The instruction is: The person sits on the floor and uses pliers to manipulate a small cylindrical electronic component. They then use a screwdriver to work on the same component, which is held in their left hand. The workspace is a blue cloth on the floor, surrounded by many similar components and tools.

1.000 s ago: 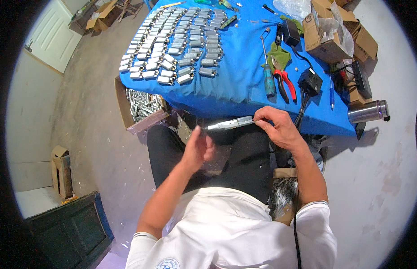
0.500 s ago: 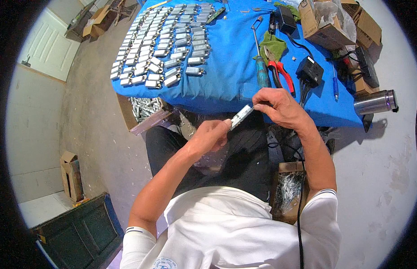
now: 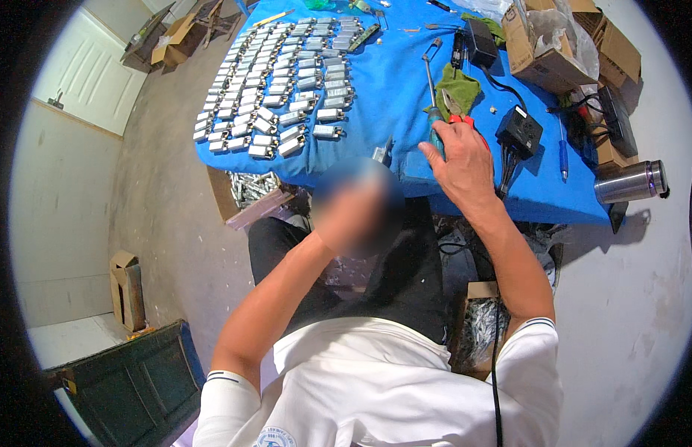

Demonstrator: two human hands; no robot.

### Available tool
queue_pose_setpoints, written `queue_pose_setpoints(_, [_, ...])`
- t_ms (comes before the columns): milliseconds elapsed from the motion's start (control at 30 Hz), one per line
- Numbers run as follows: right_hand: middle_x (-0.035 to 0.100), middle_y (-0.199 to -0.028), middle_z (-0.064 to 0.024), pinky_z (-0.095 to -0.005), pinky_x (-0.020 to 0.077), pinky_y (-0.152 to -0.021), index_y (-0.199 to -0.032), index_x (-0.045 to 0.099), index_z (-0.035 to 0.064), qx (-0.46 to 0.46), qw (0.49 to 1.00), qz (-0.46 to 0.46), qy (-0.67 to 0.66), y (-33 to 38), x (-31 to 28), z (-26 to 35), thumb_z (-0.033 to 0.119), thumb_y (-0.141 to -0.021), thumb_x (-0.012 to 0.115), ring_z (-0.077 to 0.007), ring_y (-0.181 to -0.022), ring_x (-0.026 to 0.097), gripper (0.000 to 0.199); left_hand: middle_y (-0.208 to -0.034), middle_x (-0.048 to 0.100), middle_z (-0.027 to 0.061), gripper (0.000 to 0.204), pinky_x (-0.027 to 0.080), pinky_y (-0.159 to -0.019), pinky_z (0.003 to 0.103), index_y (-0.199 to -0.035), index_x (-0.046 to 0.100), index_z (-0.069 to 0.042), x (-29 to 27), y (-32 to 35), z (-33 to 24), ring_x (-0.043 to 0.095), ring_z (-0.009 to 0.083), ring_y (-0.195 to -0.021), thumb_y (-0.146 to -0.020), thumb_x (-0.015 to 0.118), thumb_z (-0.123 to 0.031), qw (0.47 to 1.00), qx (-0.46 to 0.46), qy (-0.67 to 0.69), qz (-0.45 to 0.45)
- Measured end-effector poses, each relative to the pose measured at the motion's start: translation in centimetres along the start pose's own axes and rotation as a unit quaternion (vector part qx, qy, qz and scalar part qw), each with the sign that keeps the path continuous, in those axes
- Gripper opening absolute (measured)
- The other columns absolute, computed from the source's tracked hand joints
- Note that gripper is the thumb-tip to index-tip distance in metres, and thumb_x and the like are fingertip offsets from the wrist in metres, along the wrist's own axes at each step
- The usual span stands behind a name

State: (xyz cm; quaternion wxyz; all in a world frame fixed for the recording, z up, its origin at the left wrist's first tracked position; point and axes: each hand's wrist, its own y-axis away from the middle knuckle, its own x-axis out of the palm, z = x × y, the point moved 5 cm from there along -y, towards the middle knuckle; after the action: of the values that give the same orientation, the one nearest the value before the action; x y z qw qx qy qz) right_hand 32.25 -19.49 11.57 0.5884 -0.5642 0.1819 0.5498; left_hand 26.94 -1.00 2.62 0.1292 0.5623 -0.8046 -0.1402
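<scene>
My left hand (image 3: 357, 212), blurred, is closed around a small silver-white rectangular metal piece (image 3: 380, 154). Its upper end sticks out past the fingers at the table's front edge, and the rest is hidden. My right hand (image 3: 465, 156) lies over the tools, with thumb and fingers on either side of the teal handle of a screwdriver (image 3: 436, 119). Red-handled pliers (image 3: 456, 110) lie right beside it, partly under the fingers. Rows of similar small silver metal units (image 3: 279, 86) cover the left side of the blue cloth (image 3: 390, 97).
Black adapters with cables (image 3: 518, 130), a blue pen (image 3: 562, 153) and a steel flask (image 3: 629, 182) are on the right. Cardboard boxes (image 3: 547, 52) stand behind them. Below the table are an open box of metal parts (image 3: 253, 188) and another by my right leg (image 3: 480, 320).
My right hand has left the metal piece and reached forward to the screwdriver and pliers. My left hand still holds the piece, now more upright. The whole view has shifted slightly.
</scene>
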Motion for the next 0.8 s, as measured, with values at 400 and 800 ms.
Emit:
queue_pose_setpoints(400, [0.062,-0.092,-0.0142,-0.0335,0.0497,-0.060,-0.112,0.049,-0.0034,0.375,0.790,0.172,-0.454,4.6,0.5,-3.3,0.017,-0.087,0.048,-0.0208,-0.072,0.063,0.032,-0.059,0.032,-0.0082,0.040,0.017,-0.042,0.023,-0.075,0.042,-0.016,0.0,-0.2,-0.9,0.025,0.0037,-0.047,-0.095,0.056,-0.049,0.997,-0.044,0.067,0.013])
queue_pose_setpoints(800, [0.067,-0.098,-0.0100,-0.0298,0.0494,-0.079,-0.122,0.058,0.0015,0.251,0.914,0.107,-0.302,14.4,-6.5,-1.4,0.020,-0.087,0.069,-0.0152,-0.089,0.062,0.041,-0.054,0.027,-0.0091,0.045,0.016,-0.040,0.023,-0.074,0.042,-0.016,-0.8,-1.1,-0.7,0.022,0.0047,-0.042,-0.095,0.051,-0.055,0.989,-0.077,0.114,0.044])
